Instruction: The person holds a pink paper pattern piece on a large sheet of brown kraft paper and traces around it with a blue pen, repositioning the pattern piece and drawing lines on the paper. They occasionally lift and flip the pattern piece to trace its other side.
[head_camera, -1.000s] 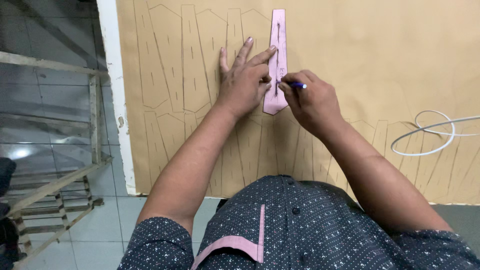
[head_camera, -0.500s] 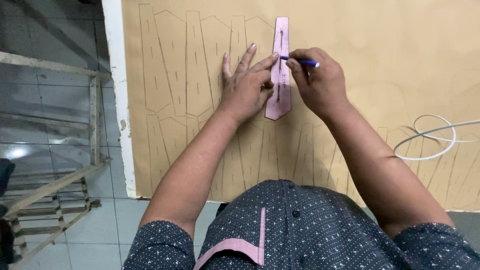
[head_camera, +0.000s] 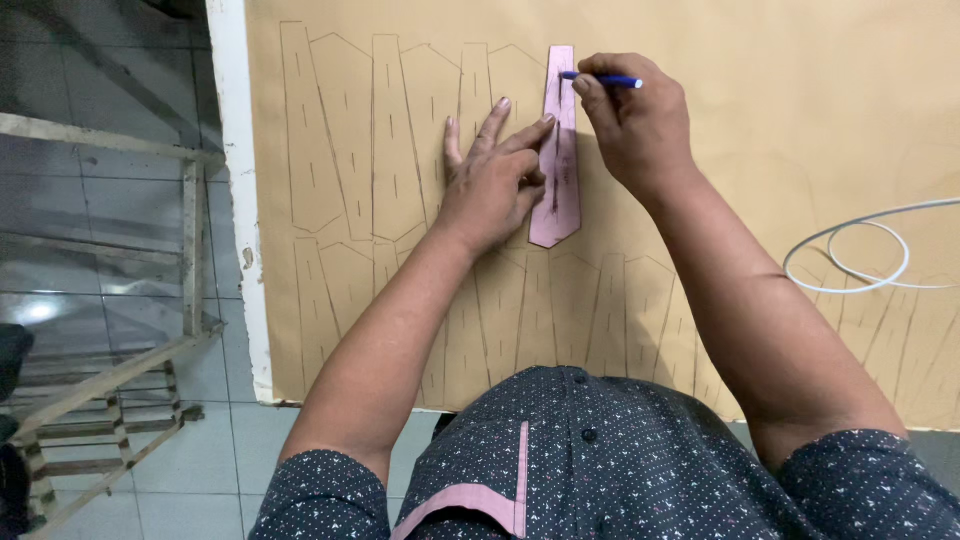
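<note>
A long pink template (head_camera: 558, 190), pointed at its near end, lies on a big sheet of tan paper (head_camera: 780, 120) that is covered with traced outlines of the same shape. My left hand (head_camera: 492, 180) lies flat with fingers spread, pressing on the template's left edge. My right hand (head_camera: 632, 118) grips a blue pen (head_camera: 604, 79) whose tip rests at the template's far end, near its top right edge.
The paper lies on a table with a white edge (head_camera: 240, 200) at the left. A white cable (head_camera: 860, 250) loops on the paper at the right. A wooden frame (head_camera: 120, 330) stands on the tiled floor at the left. Another pink piece (head_camera: 480, 495) rests on my dark dotted shirt.
My right hand has slid the pen away from me along the template's right edge, from near its pointed end up to its far end. The left hand has stayed pressing on the template.
</note>
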